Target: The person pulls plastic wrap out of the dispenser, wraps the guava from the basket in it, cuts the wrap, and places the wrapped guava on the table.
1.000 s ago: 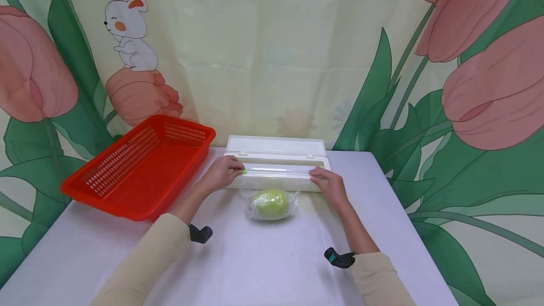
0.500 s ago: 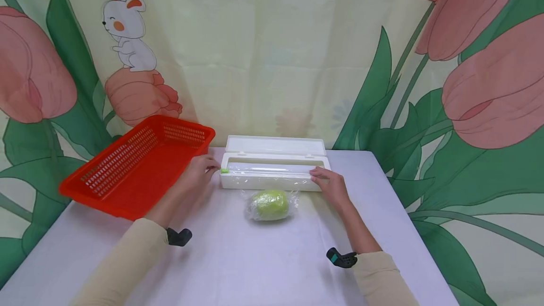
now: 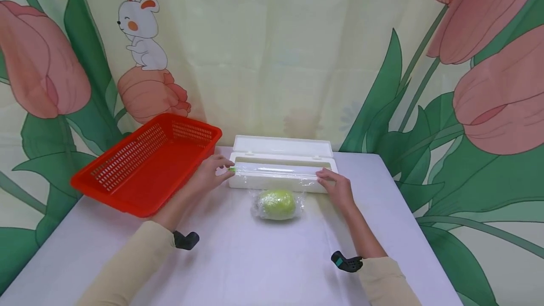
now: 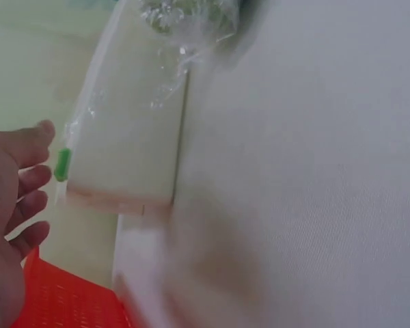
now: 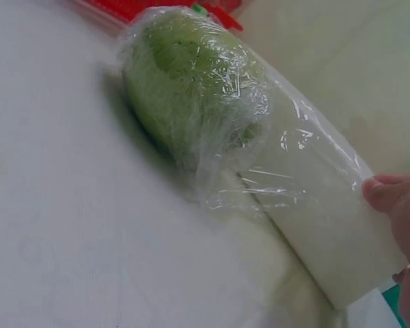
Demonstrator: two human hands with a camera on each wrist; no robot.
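A long white cling film box [image 3: 280,182] stands on the table with its lid up and a film roll inside. My left hand [image 3: 208,174] is at its left end, fingertips right by the small green slider [image 4: 63,165] and not closed round it in the left wrist view. My right hand [image 3: 337,188] holds the box's front right edge, thumb [image 5: 383,195] on the rim. In front of the box lies a green fruit [image 3: 278,204] wrapped in clear film. Loose film [image 5: 294,140] spreads between the fruit and the box front.
A red plastic basket [image 3: 146,211] with slotted sides stands at the left, close beside my left forearm. A white cloth covers the table [image 3: 263,263]. Behind it hangs a curtain [image 3: 297,60] printed with tulips and a rabbit.
My left hand slid left along the box with the green slider, reaching its left end, and now its fingers have loosened there. My right hand stays at the right edge. The head view shifted slightly.
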